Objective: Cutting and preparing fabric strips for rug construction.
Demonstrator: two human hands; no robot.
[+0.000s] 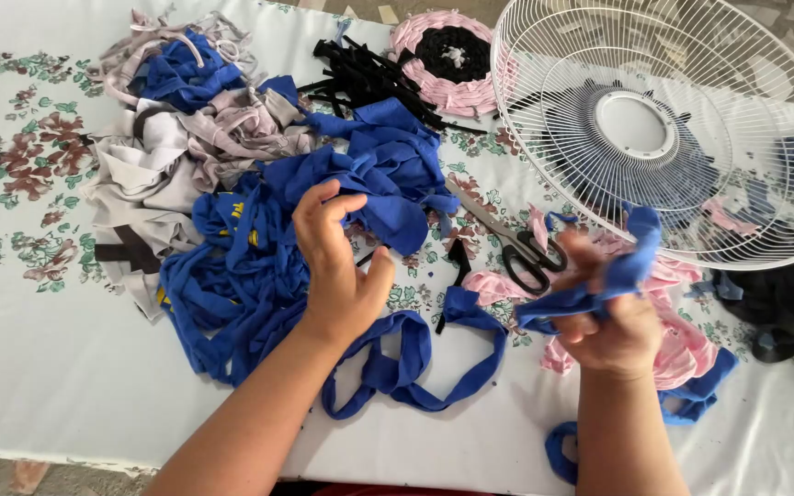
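Note:
My right hand (610, 321) grips a blue fabric strip (631, 262) that bunches above the fingers and trails left across the cloth. My left hand (337, 262) hovers with fingers apart over a heap of blue fabric strips (241, 276), holding nothing. A blue fabric loop (411, 367) lies on the table between the two hands. Black-handled scissors (521, 248) rest just beyond my right hand. Pink fabric strips (682, 344) lie under and beside that hand.
A white wire fan guard (691, 119) leans at the upper right. A round pink and black woven mat (448, 55) sits at the back, next to black strips (369, 78). Grey and mauve scraps (176, 152) pile at the left on the floral tablecloth (39, 349).

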